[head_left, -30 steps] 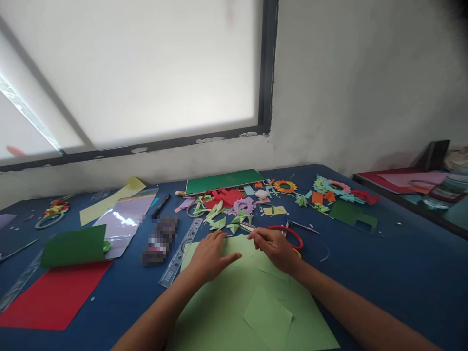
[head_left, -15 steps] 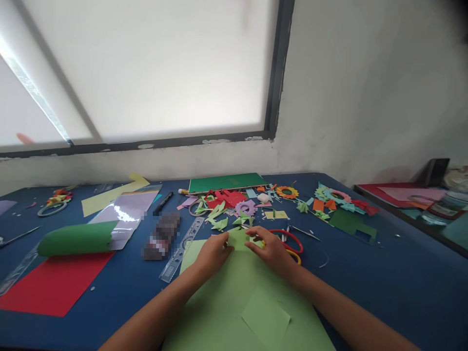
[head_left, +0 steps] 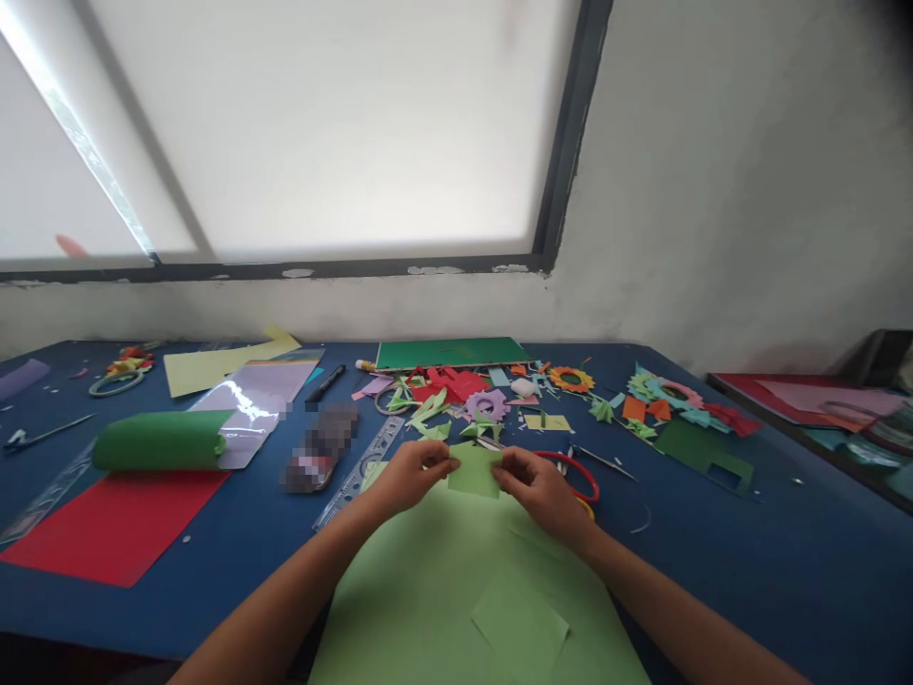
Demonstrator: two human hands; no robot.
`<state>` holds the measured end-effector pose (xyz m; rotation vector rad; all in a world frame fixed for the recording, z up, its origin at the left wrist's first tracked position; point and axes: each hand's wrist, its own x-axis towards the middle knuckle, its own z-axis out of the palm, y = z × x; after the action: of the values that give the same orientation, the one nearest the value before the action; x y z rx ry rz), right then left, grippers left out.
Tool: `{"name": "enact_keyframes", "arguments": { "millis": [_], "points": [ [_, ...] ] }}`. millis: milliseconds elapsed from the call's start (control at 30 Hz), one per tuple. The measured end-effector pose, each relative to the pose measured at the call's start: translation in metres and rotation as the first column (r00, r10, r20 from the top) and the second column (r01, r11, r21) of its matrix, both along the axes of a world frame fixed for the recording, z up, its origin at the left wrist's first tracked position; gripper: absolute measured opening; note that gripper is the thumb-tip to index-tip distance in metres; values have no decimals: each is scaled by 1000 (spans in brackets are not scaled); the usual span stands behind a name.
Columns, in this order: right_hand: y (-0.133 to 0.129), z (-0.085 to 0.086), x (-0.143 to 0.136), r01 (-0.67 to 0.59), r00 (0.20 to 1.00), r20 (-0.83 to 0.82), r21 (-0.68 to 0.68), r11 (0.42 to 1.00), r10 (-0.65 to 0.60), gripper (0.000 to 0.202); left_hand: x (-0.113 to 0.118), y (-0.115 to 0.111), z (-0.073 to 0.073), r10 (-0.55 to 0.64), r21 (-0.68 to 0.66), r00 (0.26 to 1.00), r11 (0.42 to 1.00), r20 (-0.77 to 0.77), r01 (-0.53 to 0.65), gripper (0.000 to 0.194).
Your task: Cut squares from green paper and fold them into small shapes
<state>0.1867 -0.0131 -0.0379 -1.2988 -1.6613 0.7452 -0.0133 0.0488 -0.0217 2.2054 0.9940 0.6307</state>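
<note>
Between my two hands a small light-green paper square [head_left: 474, 473] is held up by its side edges. My left hand [head_left: 412, 479] pinches its left edge, and my right hand [head_left: 538, 487] pinches the right one. Under them lies a large light-green sheet [head_left: 420, 590], reaching to the bottom of the view. Another light-green square [head_left: 520, 620] rests on that sheet near me. Scissors with red and yellow handles [head_left: 579, 476] lie just beyond my right hand, partly hidden by it. A clear ruler [head_left: 360, 473] is left of my left hand.
Colourful paper scraps [head_left: 449, 385] and a purple paper ring [head_left: 486, 406] are heaped ahead. A green roll [head_left: 161, 440] and red sheet [head_left: 118, 528] lie left, with a black pen [head_left: 326, 382] nearer the middle. Dark green paper with a cutout [head_left: 703, 454] is at right.
Both hands have lifted the small green square upright off the large sheet, and its full face now shows between them. The view has shifted slightly.
</note>
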Motion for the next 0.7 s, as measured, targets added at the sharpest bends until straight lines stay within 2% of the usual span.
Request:
{"name": "enact_keyframes", "arguments": {
  "millis": [167, 333, 400, 600, 700],
  "points": [
    [-3, -3, -2, -29, 995, 93, 8, 1000, 28, 12, -6, -1, 3, -45, 21, 990, 999, -137, 49, 26],
    [1, -10, -3, -44, 974, 225, 39, 998, 34, 9, -7, 2, -4, -52, 96, 969, 992, -241, 77, 17],
    [2, -13, -3, -54, 960, 278, 67, 996, 33, 10, -7, 4, -8, -50, 148, 967, 985, -250, 89, 9],
    [3, -18, -2, -121, 899, 436, 176, 977, 33, 18, -12, 7, -25, -118, 281, 968, 943, -222, 180, 18],
    [3, -17, 3, -207, 849, 526, 237, 949, 54, 22, -15, 6, -30, -179, 360, 959, 899, -219, 250, 20]
  ]
}}
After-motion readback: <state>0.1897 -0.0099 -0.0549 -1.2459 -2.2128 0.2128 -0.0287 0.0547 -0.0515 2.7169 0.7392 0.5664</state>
